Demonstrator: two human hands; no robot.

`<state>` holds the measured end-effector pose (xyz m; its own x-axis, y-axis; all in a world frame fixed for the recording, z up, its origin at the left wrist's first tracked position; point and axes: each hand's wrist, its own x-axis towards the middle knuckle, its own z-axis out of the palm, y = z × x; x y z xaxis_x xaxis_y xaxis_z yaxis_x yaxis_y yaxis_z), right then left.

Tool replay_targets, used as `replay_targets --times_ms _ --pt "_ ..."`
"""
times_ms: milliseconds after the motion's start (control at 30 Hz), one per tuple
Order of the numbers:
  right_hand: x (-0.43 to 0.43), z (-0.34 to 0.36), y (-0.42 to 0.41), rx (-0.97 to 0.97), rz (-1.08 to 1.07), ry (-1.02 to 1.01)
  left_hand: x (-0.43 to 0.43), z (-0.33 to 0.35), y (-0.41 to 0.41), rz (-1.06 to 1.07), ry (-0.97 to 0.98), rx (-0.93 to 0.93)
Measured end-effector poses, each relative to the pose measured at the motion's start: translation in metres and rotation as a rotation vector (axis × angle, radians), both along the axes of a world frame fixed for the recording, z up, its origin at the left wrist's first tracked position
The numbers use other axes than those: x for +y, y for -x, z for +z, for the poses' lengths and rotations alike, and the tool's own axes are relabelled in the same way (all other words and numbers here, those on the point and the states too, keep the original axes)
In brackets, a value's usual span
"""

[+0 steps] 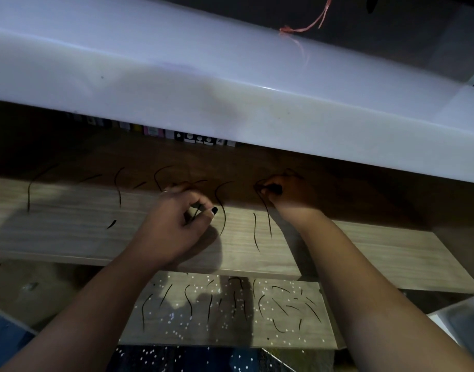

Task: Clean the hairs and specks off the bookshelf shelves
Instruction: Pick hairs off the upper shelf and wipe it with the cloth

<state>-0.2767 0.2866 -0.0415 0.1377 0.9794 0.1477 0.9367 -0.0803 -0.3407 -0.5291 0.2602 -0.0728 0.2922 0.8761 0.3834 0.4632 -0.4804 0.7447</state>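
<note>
Several long dark hairs [223, 210] lie across the wooden upper shelf [69, 232]. My left hand [176, 224] rests on this shelf with curled fingers pinching a small bunch of dark hairs. Further back in the shadow, my right hand [281, 194] pinches the end of another dark hair [268, 218] on the same shelf. The lower shelf [324, 339] carries several dark hairs [211, 302] and many white specks [176, 334].
A white glossy ledge [230, 84] overhangs the shelf, with a thin orange thread [305, 28] lying on it. A row of book spines [192, 136] stands at the shelf's back. A metallic object [464, 318] sits at the right edge.
</note>
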Motion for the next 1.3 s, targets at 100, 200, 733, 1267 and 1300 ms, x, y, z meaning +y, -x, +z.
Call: replay_targets --times_ms 100,200,733,1267,1300 --pt "-0.005 -0.001 -0.003 -0.025 0.010 0.009 0.001 -0.001 0.001 -0.004 0.001 0.023" --pt "-0.010 -0.002 -0.012 -0.063 -0.013 0.020 0.002 -0.001 0.001 -0.004 -0.022 0.035" --pt "-0.012 -0.002 -0.029 -0.031 -0.206 0.035 0.006 -0.005 0.001 -0.002 -0.006 0.049" --pt "-0.024 -0.004 -0.046 -0.108 -0.225 0.032 0.006 -0.005 0.002 -0.016 -0.063 0.055" --pt "-0.025 -0.004 -0.046 -0.107 -0.236 0.032 0.006 -0.005 0.002 -0.020 -0.061 0.050"
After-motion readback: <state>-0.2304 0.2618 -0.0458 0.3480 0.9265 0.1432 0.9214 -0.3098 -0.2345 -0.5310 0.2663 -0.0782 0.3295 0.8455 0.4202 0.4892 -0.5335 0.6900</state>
